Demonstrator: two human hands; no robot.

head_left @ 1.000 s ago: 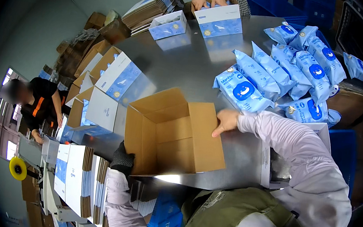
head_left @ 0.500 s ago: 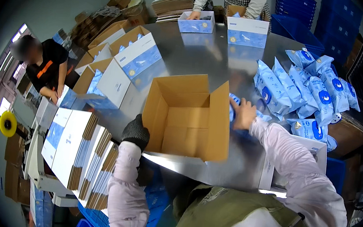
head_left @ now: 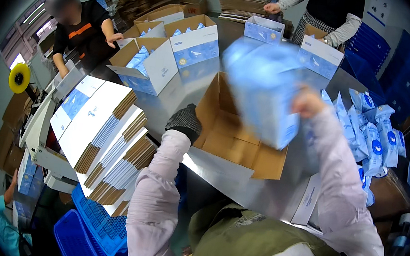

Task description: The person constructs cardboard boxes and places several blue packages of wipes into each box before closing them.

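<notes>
An open cardboard box (head_left: 221,143), brown inside, sits on the metal table before me. My left hand (head_left: 184,121), in a dark grey knitted glove, is closed on the box's left wall. Above the box's right part, my bare right hand (head_left: 308,102) grips a light blue soft packet (head_left: 264,84). Motion smears the packet, and I cannot tell whether it is one or more pressed together. It hides the box's far right side. More blue packets (head_left: 377,144) lie heaped to the right of my right arm.
Flattened white cartons (head_left: 100,125) are stacked at left, above blue crates (head_left: 101,223). Filled boxes (head_left: 164,64) stand at far left near a person (head_left: 85,36). Across the table (head_left: 219,181), another person (head_left: 331,15) stands by two boxes. A white box (head_left: 307,199) is near my right elbow.
My right hand has lifted the blue packet from the table beside the box and carried it up over the box. The view has turned, and the person across has drawn one hand from a box.
</notes>
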